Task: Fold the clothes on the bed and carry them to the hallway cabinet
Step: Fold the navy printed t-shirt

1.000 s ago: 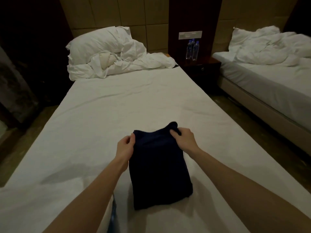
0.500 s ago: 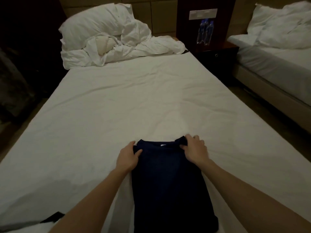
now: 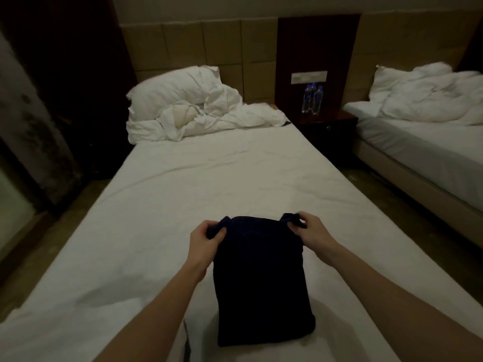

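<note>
I am seeing open sheet (image 3: pixel 209 184) lying ahead; crumpled bedding (image 3: pixel 198 113) is blocking the bed's head end.

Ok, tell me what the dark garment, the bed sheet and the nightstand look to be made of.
Dark garment: soft matte navy fabric, probably cotton knit; it bunches where each grip pinches a far corner.
Bed sheet: white woven cloth, likely cotton; matte with fine creases.
Nightstand: dark reddish wood or veneer, glossy; its top edge catches light.
</note>
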A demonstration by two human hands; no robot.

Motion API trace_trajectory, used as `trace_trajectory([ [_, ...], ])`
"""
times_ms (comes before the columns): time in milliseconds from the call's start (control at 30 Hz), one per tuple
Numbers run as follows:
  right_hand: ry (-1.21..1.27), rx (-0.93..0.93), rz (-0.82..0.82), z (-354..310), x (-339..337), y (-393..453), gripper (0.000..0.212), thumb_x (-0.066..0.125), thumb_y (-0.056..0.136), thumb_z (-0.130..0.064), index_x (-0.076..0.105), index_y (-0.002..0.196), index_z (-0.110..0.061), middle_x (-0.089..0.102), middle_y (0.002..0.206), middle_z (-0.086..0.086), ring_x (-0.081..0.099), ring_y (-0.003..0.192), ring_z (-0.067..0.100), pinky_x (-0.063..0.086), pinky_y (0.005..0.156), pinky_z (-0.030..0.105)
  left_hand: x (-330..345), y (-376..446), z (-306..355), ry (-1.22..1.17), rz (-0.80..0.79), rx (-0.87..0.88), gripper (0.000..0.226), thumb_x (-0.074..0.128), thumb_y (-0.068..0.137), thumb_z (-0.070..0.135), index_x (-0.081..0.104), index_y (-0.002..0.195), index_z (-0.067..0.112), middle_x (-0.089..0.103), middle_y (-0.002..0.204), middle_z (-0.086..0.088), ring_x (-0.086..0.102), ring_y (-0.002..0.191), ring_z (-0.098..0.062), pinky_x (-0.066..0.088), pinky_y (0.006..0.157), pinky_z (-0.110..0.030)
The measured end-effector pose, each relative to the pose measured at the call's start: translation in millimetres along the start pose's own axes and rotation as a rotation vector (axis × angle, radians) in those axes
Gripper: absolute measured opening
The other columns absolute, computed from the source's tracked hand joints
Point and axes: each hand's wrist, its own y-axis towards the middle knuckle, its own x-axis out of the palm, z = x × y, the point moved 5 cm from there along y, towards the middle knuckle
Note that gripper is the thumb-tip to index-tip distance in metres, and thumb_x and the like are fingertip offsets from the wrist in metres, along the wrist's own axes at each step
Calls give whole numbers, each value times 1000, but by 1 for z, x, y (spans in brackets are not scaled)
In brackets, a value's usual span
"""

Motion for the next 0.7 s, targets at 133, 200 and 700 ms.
trace_trajectory([
  [133, 61, -125, 67, -54, -19, -66, 9, 60, 96, -11, 69, 98, -11, 71, 97, 10, 69, 88, 21, 56, 80, 40, -39, -56, 45, -15, 54, 96, 7, 71, 87, 5, 64, 87, 5, 69, 83, -9, 66, 76, -19, 53, 64, -24],
  [200, 86, -174, 78, -75, -26, -98, 10, 61, 95, -8, 69, 100, -11, 71, 98, 9, 69, 91, 23, 56, 82, 40, -56, -86, 65, -28, 61, 133, 10, 72, 87, 4, 62, 85, 3, 68, 82, -11, 66, 75, -20, 54, 64, -25],
  [700, 321, -401, 44, -160, -39, -292, 17, 65, 90, -4, 74, 87, -18, 74, 82, 1, 69, 79, 16, 53, 72, 30, -128, -294, 164, -346, 77, 256, 14, 76, 83, 4, 65, 88, 11, 72, 78, -3, 70, 73, -16, 54, 57, -24],
])
